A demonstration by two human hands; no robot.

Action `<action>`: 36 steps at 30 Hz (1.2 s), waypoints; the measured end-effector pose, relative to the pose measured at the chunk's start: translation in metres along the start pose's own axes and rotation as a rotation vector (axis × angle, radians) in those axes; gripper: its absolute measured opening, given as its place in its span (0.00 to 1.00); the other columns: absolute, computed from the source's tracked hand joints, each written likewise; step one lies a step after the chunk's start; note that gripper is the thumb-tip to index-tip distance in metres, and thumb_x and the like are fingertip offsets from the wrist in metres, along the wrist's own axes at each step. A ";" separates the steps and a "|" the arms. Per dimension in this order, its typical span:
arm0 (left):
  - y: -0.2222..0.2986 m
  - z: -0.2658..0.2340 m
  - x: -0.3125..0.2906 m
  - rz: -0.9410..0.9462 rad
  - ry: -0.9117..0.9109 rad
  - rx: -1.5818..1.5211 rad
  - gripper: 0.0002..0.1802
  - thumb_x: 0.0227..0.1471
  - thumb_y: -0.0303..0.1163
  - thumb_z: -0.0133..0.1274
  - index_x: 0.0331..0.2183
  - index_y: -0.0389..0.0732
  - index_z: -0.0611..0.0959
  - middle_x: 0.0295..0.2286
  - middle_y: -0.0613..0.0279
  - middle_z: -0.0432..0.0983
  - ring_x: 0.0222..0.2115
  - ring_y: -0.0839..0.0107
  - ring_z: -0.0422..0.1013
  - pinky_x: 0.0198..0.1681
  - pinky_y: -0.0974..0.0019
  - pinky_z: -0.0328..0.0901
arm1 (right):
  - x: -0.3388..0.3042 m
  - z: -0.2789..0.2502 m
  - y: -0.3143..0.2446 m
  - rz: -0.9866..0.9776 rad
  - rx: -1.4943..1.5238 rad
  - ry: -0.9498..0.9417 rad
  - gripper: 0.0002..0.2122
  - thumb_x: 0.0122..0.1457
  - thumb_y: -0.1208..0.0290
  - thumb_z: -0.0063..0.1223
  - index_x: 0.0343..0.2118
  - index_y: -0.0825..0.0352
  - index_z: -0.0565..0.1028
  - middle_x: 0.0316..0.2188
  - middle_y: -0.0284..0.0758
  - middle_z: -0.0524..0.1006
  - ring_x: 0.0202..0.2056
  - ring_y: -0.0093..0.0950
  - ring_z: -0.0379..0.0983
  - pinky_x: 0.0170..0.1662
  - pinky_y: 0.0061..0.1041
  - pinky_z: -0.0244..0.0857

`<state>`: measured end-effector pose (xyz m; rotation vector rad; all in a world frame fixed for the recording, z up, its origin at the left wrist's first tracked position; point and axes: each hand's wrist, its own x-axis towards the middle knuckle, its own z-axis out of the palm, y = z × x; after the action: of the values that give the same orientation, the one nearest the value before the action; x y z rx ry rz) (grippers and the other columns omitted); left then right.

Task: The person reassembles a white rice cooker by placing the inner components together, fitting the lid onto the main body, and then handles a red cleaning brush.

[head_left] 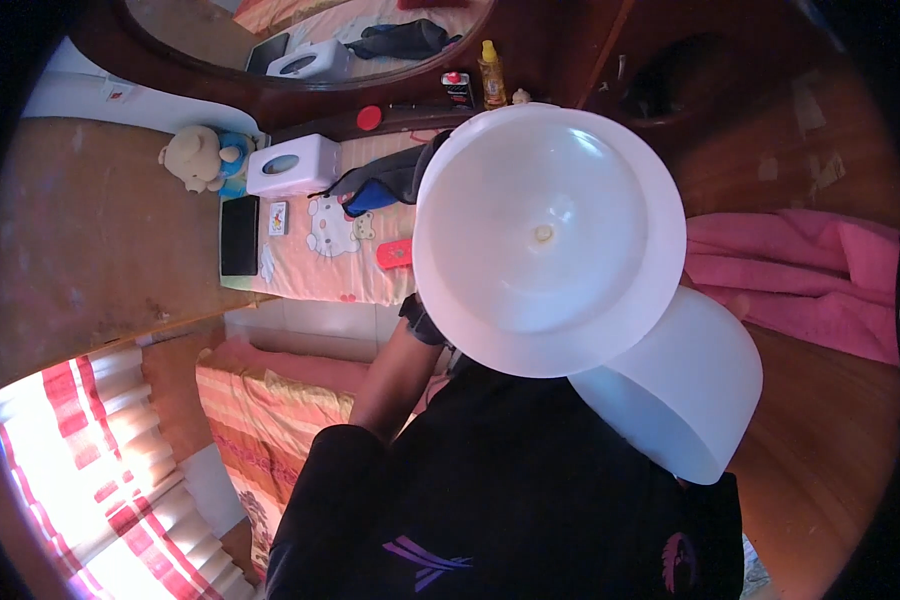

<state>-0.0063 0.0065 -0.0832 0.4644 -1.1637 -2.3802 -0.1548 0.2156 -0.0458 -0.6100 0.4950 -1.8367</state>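
Observation:
A large round white plastic piece (490, 290), shaped like a shallow bowl or lid with a small nub at its middle, fills the centre close to me. My left forearm reaches up behind its lower left edge, a dark watch (422, 322) on the wrist. The round piece covers my left hand, so its fingers do not show. Below right of that piece, and partly behind it, is a translucent white cylinder (695, 380), tilted with its open mouth facing down-left. My right hand is hidden around the cylinder; at most a sliver of skin shows by its upper edge.
A dresser top with a printed cloth (355, 285) bears a tissue box (305, 160), a teddy bear (195, 158), a black tablet-like slab (239, 235), a dark bag (395, 180) and a red object (394, 254). Bottles stand below the mirror. A pink cloth (800, 270) lies at right.

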 end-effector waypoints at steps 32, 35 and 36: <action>0.051 -0.011 -0.014 0.065 0.317 0.160 0.28 0.43 0.32 0.43 0.49 0.32 0.64 0.45 0.52 0.64 0.45 0.60 0.64 0.49 0.60 0.60 | 0.008 -0.011 0.016 0.023 0.154 -0.024 0.34 0.52 0.37 0.33 0.41 0.72 0.64 0.43 0.47 0.65 0.45 0.37 0.66 0.45 0.33 0.64; 0.041 -0.024 -0.008 0.016 0.258 0.193 0.30 0.43 0.31 0.43 0.50 0.32 0.62 0.46 0.52 0.63 0.46 0.59 0.64 0.47 0.56 0.62 | 0.007 -0.013 0.016 0.005 0.158 -0.007 0.34 0.52 0.37 0.34 0.40 0.71 0.64 0.43 0.47 0.66 0.45 0.37 0.66 0.45 0.33 0.65; 0.037 -0.028 -0.007 -0.022 0.209 0.231 0.31 0.43 0.31 0.43 0.51 0.33 0.60 0.47 0.51 0.62 0.46 0.58 0.64 0.45 0.54 0.64 | 0.006 -0.014 0.017 0.004 0.160 -0.002 0.33 0.52 0.37 0.34 0.40 0.71 0.64 0.42 0.47 0.66 0.45 0.37 0.66 0.45 0.33 0.65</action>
<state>0.0222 -0.0278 -0.0694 0.7848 -1.3451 -2.1619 -0.1528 0.2052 -0.0655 -0.5022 0.3438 -1.8507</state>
